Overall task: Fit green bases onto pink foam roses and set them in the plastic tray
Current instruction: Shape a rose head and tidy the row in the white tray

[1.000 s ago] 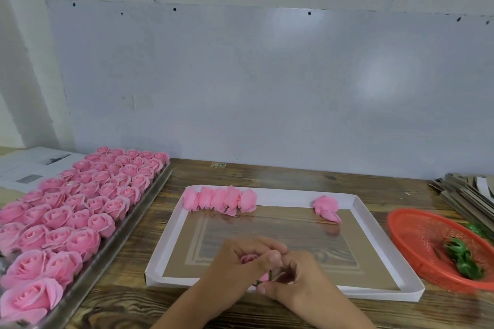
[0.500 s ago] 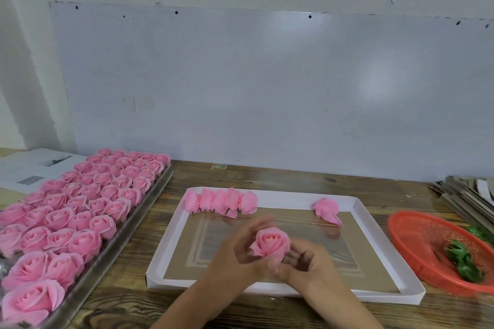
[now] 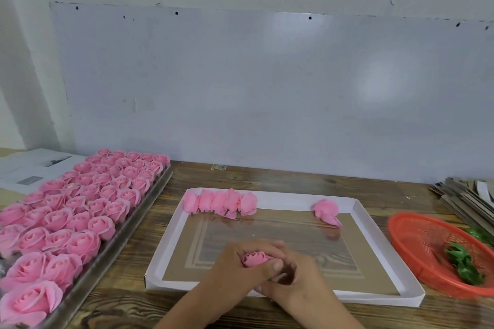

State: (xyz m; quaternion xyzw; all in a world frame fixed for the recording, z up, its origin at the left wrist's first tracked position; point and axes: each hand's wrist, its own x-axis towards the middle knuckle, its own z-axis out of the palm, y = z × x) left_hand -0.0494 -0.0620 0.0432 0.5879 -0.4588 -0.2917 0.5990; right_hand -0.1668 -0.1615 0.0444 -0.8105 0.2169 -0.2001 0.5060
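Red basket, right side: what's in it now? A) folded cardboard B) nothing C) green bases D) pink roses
C: a few green bases lie in the red basket; the pink roses sit in the metal tray on the left and the white tray in the middle.

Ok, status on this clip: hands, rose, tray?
Left hand, right hand both gripping one pink foam rose. White-rimmed tray: six roses. Nothing blocking.

left hand (image 3: 240, 267) gripping pink rose (image 3: 255, 259), right hand (image 3: 294, 283) touching, above white tray (image 3: 307, 196)
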